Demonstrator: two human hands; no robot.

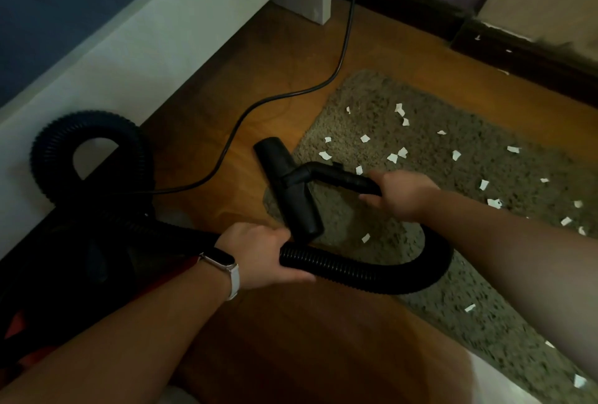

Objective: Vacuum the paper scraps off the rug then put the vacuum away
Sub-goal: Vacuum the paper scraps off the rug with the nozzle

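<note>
Fingers [282, 233] of left hand [259, 253] curl round ribbed black hose [372, 277]; right hand [403, 193] grips smooth rigid wand [339, 177] over shaggy rug [479, 119].

I count one rug [372, 93], and on it roughly twenty-two paper scraps [365, 138], plus three more far right by the skirting. One hose [372, 277], one wand [336, 175], one nozzle [291, 190], one cord [291, 94]. Two hands: left hand [259, 251], right hand [401, 193]. One watch [223, 260].
</note>
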